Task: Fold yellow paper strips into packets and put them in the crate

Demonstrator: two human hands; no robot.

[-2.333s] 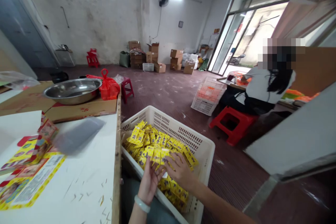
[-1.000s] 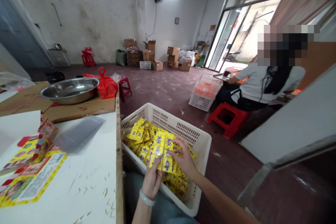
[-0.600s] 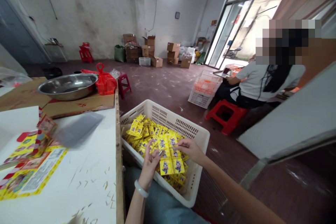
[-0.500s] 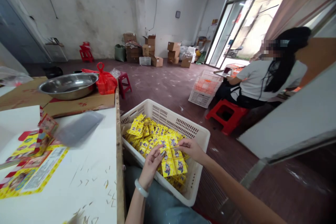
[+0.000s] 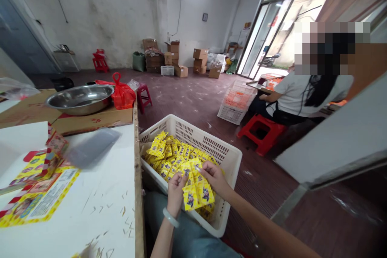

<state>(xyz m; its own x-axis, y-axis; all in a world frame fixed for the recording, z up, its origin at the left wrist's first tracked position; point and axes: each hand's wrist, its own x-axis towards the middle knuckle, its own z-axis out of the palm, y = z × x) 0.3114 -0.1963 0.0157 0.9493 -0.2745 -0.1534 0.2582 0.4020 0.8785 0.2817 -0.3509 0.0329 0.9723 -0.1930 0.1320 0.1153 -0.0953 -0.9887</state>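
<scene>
A white plastic crate (image 5: 229,157) stands beside the table, holding several small yellow sachets (image 5: 165,151). Both my hands are over its near side. My left hand (image 5: 176,191), with a pale bangle on the wrist, is closed on a strip of joined yellow sachets (image 5: 198,194) that hangs down from it. My right hand (image 5: 215,176) pinches the upper part of the same strip from the right. The hands almost touch each other.
To my left is a white table (image 5: 99,217) with printed yellow and red card sheets (image 5: 36,197), a clear bag (image 5: 90,151), a steel basin (image 5: 79,98) and a red bag (image 5: 122,94). A person sits on a red stool (image 5: 261,133) at right. Cartons (image 5: 178,64) line the far wall.
My hands have lifted a strip of sachets out of the pile and drawn it toward me, with the left hand now gripping its left edge. The view has tilted slightly downward.
</scene>
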